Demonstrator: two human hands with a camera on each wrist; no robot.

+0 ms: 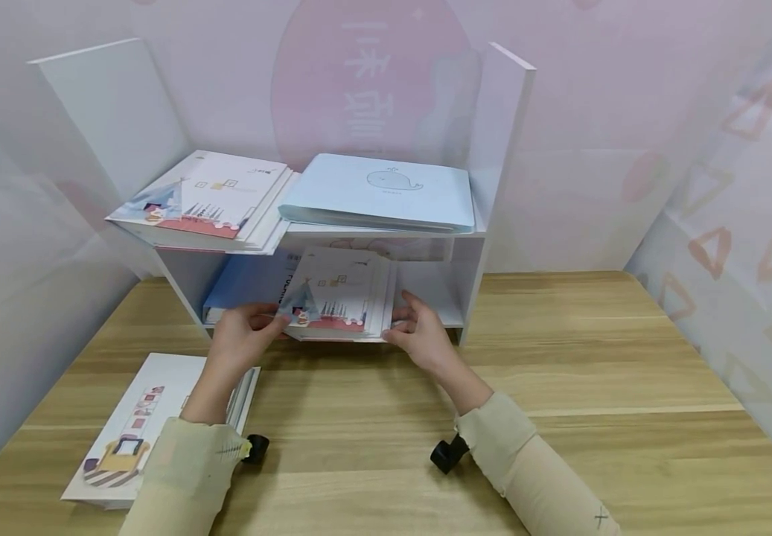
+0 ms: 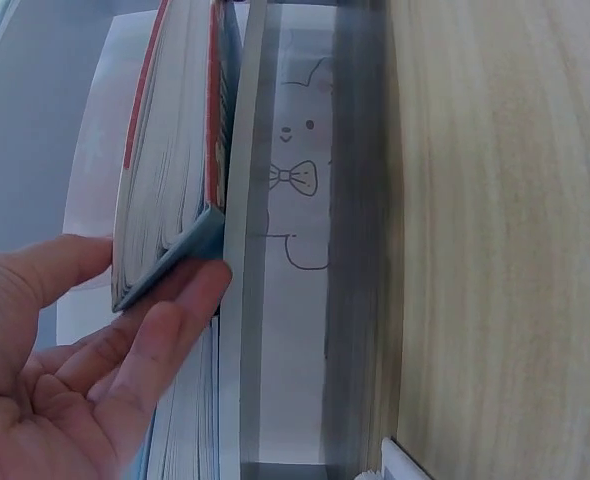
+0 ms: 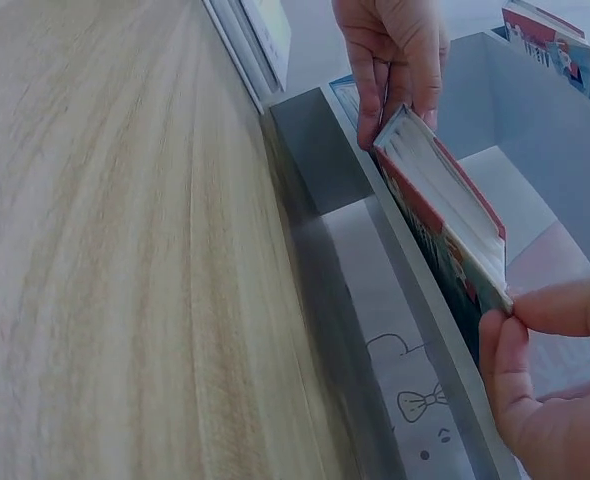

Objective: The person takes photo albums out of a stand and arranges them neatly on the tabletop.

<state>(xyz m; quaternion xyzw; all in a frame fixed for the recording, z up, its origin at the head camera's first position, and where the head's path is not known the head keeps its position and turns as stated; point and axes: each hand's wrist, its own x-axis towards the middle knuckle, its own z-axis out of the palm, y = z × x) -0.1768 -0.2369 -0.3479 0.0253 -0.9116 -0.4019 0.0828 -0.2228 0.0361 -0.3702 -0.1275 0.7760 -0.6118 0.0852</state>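
Observation:
A thick white book (image 1: 332, 286) with a teepee and a red strip on its cover is at the front of the shelf unit's lower compartment. My left hand (image 1: 243, 331) pinches its left corner, thumb above and fingers below, as the left wrist view shows. At its right corner, my right hand (image 1: 422, 335) pinches it between thumb and fingertips. In the right wrist view the book (image 3: 440, 190) is tilted above the shelf's front edge. A blue book (image 1: 241, 279) lies in the same compartment to the left, partly covered by the held book.
The white shelf unit (image 1: 499, 141) has tall side panels. A similar teepee book (image 1: 225, 190) and a light blue whale book (image 1: 386, 190) lie on its upper shelf. Near my left forearm, another white book (image 1: 124, 432) with a vehicle drawing lies on the wooden table (image 1: 600, 357).

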